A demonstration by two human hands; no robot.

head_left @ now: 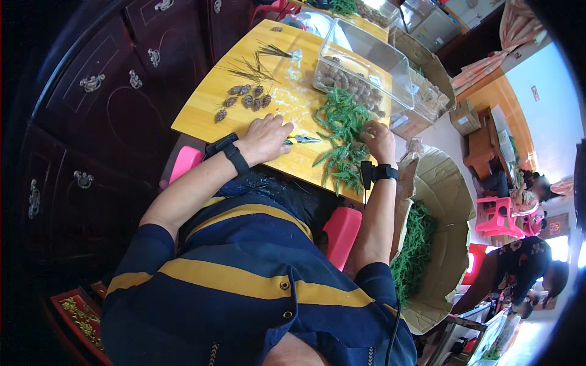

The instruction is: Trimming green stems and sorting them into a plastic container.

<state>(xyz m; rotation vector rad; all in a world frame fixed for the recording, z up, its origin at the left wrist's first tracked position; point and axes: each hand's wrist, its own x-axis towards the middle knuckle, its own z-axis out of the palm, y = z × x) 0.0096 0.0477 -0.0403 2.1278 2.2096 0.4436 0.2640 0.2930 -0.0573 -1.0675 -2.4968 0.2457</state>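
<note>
My left hand (264,139) is closed at the near edge of the yellow table, its fingers curled over the handles of a pair of pliers (306,139). The metal jaws point right, toward a pile of green artificial sprigs (342,119). My right hand (379,141) is at the right side of that pile, its fingers bent and pinched on a green sprig; the fingertips are partly hidden. To the far left of my left hand lie several brown pinecones (249,97). Beyond them are thin dark wire stems (250,68).
A clear plastic bin (366,52) with several pinecones stands at the table's (204,91) far right. A large cardboard box (448,244) of greenery is by my right arm. Dark cabinets (97,116) line the left. A pink stool (502,213) and other people are farther right.
</note>
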